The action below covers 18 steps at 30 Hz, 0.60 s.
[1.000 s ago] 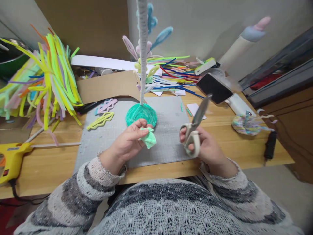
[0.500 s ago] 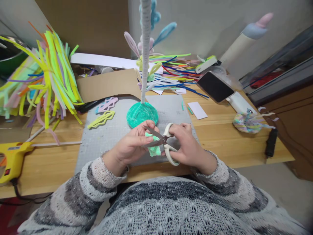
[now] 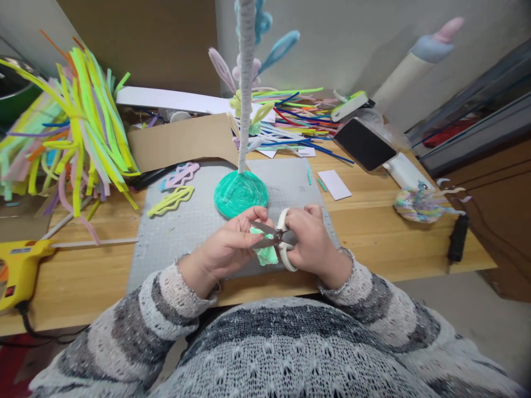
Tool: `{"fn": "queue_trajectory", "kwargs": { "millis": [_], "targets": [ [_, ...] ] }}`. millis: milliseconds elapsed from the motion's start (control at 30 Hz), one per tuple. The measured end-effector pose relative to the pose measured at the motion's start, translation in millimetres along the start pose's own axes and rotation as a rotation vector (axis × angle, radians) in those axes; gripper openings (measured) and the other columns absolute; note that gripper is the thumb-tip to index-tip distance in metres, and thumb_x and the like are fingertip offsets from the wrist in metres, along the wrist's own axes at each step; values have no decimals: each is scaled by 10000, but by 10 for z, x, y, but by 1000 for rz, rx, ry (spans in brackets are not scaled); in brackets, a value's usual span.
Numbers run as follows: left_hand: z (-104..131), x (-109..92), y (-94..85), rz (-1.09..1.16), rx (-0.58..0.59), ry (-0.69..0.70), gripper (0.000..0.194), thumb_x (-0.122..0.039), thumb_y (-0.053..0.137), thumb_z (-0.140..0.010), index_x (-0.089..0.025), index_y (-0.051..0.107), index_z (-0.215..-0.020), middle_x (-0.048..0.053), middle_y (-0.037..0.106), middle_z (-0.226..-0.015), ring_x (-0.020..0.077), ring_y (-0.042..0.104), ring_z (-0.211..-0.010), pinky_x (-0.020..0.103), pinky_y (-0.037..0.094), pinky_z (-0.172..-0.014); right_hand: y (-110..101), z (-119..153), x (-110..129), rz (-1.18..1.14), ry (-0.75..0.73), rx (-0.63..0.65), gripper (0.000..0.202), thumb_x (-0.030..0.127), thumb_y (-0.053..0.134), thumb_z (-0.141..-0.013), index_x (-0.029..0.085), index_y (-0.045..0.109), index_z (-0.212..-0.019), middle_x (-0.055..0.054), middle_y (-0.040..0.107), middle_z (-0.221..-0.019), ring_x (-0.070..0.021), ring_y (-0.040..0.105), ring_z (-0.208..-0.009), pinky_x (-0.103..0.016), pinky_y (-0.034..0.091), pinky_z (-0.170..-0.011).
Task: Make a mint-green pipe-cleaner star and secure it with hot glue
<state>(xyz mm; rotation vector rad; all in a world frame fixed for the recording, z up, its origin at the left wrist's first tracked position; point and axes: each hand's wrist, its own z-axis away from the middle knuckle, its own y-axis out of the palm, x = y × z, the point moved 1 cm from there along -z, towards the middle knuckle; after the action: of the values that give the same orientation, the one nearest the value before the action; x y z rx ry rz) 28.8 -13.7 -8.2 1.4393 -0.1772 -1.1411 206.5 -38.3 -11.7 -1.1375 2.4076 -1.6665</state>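
My left hand (image 3: 228, 243) pinches a small mint-green fuzzy piece (image 3: 266, 256), partly hidden behind blades and fingers. My right hand (image 3: 312, 240) grips the white handles of a pair of scissors (image 3: 279, 236). Its blades are parted and point left, across the green piece and close to my left fingertips. Just beyond my hands a round, coiled green base (image 3: 241, 193) rests on the grey cutting mat (image 3: 199, 237). From it rises an upright white wrapped stem (image 3: 245, 88), with pink, blue and yellow-green fuzzy loops around it.
Bundled pipe cleaners (image 3: 78, 127) stand at the left, above a yellow glue gun (image 3: 25, 271). Yellow and pink zigzag pieces (image 3: 171, 201) lie on the mat. Loose pipe cleaners (image 3: 290, 124) cover the back. To the right are a white card (image 3: 334, 184), a phone (image 3: 365, 143) and a black-handled tool (image 3: 458, 240).
The scissor handles have come closer together and the blades have narrowed over the green piece. My left hand and the green piece have shifted slightly right.
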Motion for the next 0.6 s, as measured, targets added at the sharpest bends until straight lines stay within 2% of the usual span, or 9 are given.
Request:
{"fn": "queue_trajectory", "kwargs": {
  "millis": [100, 233, 400, 467, 533, 567, 600],
  "targets": [
    [-12, 5, -19, -29, 13, 23, 407, -125, 820, -626, -158, 564, -942, -19, 635, -778, 91, 620, -660, 199, 496, -634, 52, 28, -32, -30, -37, -54, 208, 212, 537, -741, 230, 333, -707, 42, 411, -644, -145, 339, -595, -332, 245, -692],
    [-21, 13, -32, -44, 39, 40, 420, -139, 828, -607, -157, 557, -928, -21, 637, -779, 92, 615, -654, 204, 493, -629, 107, 67, -37, -75, -47, -57, 184, 202, 537, -762, 232, 360, -719, 38, 429, -646, -148, 357, -591, -325, 283, -687],
    [-17, -2, -10, -42, 14, 15, 410, -115, 818, -605, -169, 560, -918, -42, 600, -759, 72, 576, -630, 195, 480, -615, 119, 122, -23, -145, -40, -132, 253, 211, 563, -833, 235, 375, -665, 48, 421, -568, -142, 356, -542, -300, 300, -606],
    [-19, -17, 2, -48, 30, 33, 385, -119, 810, -617, -173, 557, -902, -45, 580, -740, 66, 542, -600, 186, 451, -567, 65, 111, -91, -189, 134, -182, 265, 328, 597, -855, 230, 434, -670, 31, 478, -582, -148, 422, -561, -290, 335, -592],
    [-23, -36, 9, -66, 34, 69, 358, -124, 801, -633, -177, 556, -889, -48, 564, -727, 63, 518, -586, 183, 430, -542, -36, 71, -227, -186, 422, -231, 318, 468, 628, -834, 223, 491, -685, 14, 534, -609, -157, 477, -579, -283, 357, -575],
    [-25, -47, 10, -82, 27, 92, 348, -121, 798, -636, -178, 556, -878, -48, 563, -727, 63, 516, -593, 181, 429, -547, -98, 42, -312, -141, 568, -225, 350, 515, 644, -814, 220, 509, -685, 7, 555, -618, -161, 492, -582, -283, 355, -568],
    [-25, -57, 11, -102, 11, 119, 341, -114, 799, -636, -178, 555, -866, -47, 567, -731, 62, 522, -610, 178, 434, -564, -159, 5, -399, -68, 671, -168, 367, 541, 668, -788, 215, 532, -689, -2, 578, -630, -168, 510, -590, -282, 346, -562]
  ]
}}
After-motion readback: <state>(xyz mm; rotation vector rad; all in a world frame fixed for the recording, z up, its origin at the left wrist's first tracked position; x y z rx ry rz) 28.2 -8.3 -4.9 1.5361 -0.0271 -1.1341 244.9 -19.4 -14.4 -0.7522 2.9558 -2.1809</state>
